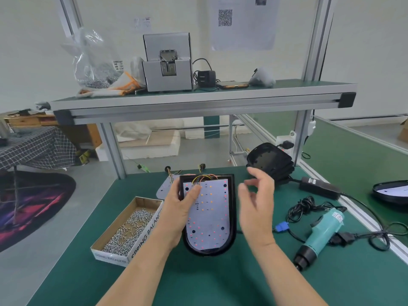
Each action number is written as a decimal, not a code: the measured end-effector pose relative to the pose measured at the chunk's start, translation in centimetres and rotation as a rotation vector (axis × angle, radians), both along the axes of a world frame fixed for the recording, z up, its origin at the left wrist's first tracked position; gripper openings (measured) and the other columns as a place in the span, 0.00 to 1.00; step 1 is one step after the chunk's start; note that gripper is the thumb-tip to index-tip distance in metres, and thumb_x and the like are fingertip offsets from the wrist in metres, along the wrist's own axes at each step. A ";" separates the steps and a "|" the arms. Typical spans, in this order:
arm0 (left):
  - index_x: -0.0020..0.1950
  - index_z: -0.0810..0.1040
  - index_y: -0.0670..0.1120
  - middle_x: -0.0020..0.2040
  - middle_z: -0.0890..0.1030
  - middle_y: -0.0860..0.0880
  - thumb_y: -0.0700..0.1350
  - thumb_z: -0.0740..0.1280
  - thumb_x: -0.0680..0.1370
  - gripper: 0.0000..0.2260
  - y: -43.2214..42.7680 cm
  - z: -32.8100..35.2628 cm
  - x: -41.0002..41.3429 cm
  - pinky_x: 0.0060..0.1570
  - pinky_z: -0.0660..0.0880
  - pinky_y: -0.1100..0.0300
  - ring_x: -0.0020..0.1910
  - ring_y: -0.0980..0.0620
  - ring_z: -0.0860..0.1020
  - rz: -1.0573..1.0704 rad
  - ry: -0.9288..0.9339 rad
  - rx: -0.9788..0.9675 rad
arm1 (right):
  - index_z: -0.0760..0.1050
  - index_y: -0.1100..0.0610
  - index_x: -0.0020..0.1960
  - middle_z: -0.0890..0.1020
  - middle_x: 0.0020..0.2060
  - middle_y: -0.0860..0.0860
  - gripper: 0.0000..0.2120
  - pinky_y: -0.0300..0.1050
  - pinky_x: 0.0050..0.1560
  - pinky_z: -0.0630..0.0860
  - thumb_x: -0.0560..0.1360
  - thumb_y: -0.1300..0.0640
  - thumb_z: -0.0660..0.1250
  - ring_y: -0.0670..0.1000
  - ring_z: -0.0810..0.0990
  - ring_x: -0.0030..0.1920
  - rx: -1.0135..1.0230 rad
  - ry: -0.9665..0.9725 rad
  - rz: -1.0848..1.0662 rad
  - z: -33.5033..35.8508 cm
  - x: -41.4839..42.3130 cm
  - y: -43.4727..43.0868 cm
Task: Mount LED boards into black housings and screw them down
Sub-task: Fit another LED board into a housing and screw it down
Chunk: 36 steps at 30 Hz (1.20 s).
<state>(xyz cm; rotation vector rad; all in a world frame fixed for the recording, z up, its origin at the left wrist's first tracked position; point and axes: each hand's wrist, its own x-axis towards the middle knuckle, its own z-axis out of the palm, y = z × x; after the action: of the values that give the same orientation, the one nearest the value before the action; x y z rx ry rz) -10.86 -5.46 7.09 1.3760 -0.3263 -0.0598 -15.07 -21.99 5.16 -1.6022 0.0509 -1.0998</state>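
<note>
Centre frame: left hand [178, 208] grips black arched plastic housing [207, 252], white LED board [209, 219] seated inside; right hand [256, 208] spread, empty. Loose silver screws [130, 226], lower left, likely needed next.

Pale wall [33, 51] up top, a paper sheet [242, 29] stuck upper right. Green shelf [298, 83] on aluminium posts [112, 146] crosses mid-frame. Green bench [209, 283] fills the bottom. At left, grey floor [55, 239], a checked table [37, 149], a dark rug [33, 206].

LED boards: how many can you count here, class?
3: one LED board in the held housing, one bare behind the left hand, a third seemingly in the far-right housing. Stacked housings may hide more.
</note>
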 end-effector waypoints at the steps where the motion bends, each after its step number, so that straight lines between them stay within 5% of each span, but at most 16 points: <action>1: 0.56 0.79 0.52 0.53 0.86 0.48 0.47 0.71 0.78 0.07 0.2 0.0 0.0 0.45 0.81 0.59 0.51 0.50 0.84 -0.006 0.051 -0.039 | 0.74 0.49 0.62 0.77 0.61 0.53 0.20 0.38 0.46 0.74 0.78 0.69 0.60 0.48 0.78 0.46 0.206 0.059 0.098 0.3 0.5 -0.5; 2: 0.57 0.78 0.51 0.54 0.86 0.47 0.49 0.72 0.77 0.10 0.5 0.0 0.0 0.45 0.81 0.57 0.52 0.49 0.84 -0.017 0.096 -0.064 | 0.75 0.49 0.62 0.78 0.63 0.53 0.23 0.37 0.40 0.73 0.78 0.73 0.57 0.47 0.77 0.40 0.339 0.154 0.239 0.3 0.8 -1.1; 4: 0.58 0.77 0.50 0.55 0.86 0.46 0.52 0.73 0.74 0.16 0.8 -0.1 0.0 0.45 0.82 0.53 0.52 0.47 0.85 -0.058 0.153 -0.074 | 0.76 0.49 0.65 0.79 0.67 0.50 0.30 0.37 0.33 0.69 0.75 0.77 0.54 0.46 0.75 0.35 0.300 0.384 0.527 -0.2 1.2 -1.9; 7: 0.60 0.76 0.47 0.56 0.85 0.44 0.52 0.73 0.73 0.19 0.6 -0.1 -0.1 0.45 0.82 0.52 0.53 0.45 0.84 -0.106 0.184 -0.070 | 0.77 0.50 0.67 0.82 0.63 0.51 0.31 0.50 0.46 0.74 0.75 0.79 0.59 0.53 0.78 0.47 0.163 0.495 0.770 -1.0 1.4 -2.0; 11: 0.59 0.76 0.48 0.56 0.85 0.44 0.53 0.74 0.72 0.19 0.8 -0.2 0.1 0.46 0.82 0.49 0.54 0.43 0.84 -0.129 0.229 -0.089 | 0.80 0.47 0.62 0.86 0.55 0.54 0.29 0.56 0.56 0.79 0.74 0.77 0.64 0.52 0.82 0.50 0.084 0.467 0.773 -0.5 2.1 -1.7; 17: 0.60 0.78 0.49 0.57 0.85 0.43 0.53 0.73 0.74 0.18 1.2 -0.1 0.1 0.47 0.82 0.47 0.53 0.42 0.84 -0.157 0.244 -0.077 | 0.85 0.52 0.49 0.87 0.43 0.47 0.19 0.41 0.46 0.80 0.71 0.75 0.67 0.43 0.81 0.41 -0.038 0.447 0.575 0.2 2.3 -1.1; 20: 0.60 0.79 0.49 0.58 0.84 0.41 0.52 0.72 0.75 0.15 0.9 -0.2 -0.1 0.57 0.79 0.37 0.56 0.38 0.83 -0.149 0.254 -0.093 | 0.75 0.44 0.25 0.74 0.24 0.37 0.18 0.36 0.32 0.68 0.66 0.64 0.63 0.39 0.66 0.28 -0.027 0.522 0.557 0.0 2.0 -0.5; 22: 0.62 0.78 0.47 0.58 0.84 0.41 0.50 0.72 0.75 0.18 0.6 -0.2 -0.4 0.57 0.78 0.36 0.57 0.37 0.83 -0.139 0.272 -0.118 | 0.65 0.46 0.21 0.64 0.21 0.38 0.25 0.36 0.29 0.61 0.71 0.68 0.63 0.41 0.58 0.26 0.015 0.567 0.564 -0.8 2.1 -0.6; 26: 0.64 0.76 0.43 0.57 0.84 0.40 0.46 0.74 0.71 0.23 0.1 -1.0 -1.0 0.54 0.80 0.39 0.55 0.36 0.83 -0.133 0.280 -0.119 | 0.56 0.47 0.27 0.60 0.25 0.40 0.22 0.41 0.30 0.56 0.71 0.65 0.62 0.45 0.56 0.30 0.011 0.624 0.497 -1.5 2.1 -1.1; 31: 0.64 0.76 0.42 0.56 0.85 0.39 0.41 0.72 0.75 0.17 0.0 -1.4 -0.8 0.53 0.80 0.39 0.54 0.36 0.83 -0.077 0.277 -0.095 | 0.74 0.46 0.35 0.80 0.31 0.40 0.21 0.30 0.33 0.69 0.75 0.70 0.65 0.38 0.73 0.30 -0.249 0.649 0.430 -1.0 1.1 -1.9; 34: 0.63 0.76 0.43 0.56 0.84 0.39 0.39 0.70 0.79 0.13 0.7 -0.7 0.1 0.53 0.80 0.38 0.54 0.36 0.83 -0.041 0.252 -0.086 | 0.84 0.52 0.48 0.81 0.47 0.46 0.11 0.38 0.36 0.75 0.82 0.62 0.64 0.43 0.78 0.36 0.172 0.458 0.435 -0.4 0.5 -2.6; 36: 0.62 0.76 0.43 0.56 0.84 0.40 0.39 0.69 0.79 0.12 1.0 -0.4 0.3 0.54 0.80 0.39 0.53 0.37 0.84 -0.026 0.232 -0.054 | 0.82 0.55 0.52 0.80 0.43 0.49 0.12 0.41 0.34 0.75 0.80 0.49 0.64 0.47 0.77 0.34 0.338 0.419 0.490 0.2 0.5 -2.7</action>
<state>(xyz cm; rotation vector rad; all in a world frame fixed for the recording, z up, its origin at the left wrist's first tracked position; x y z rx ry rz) -10.58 -4.49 6.69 1.2964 -0.1503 -0.2285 -14.62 -24.73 5.39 -1.4093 0.1087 -0.3466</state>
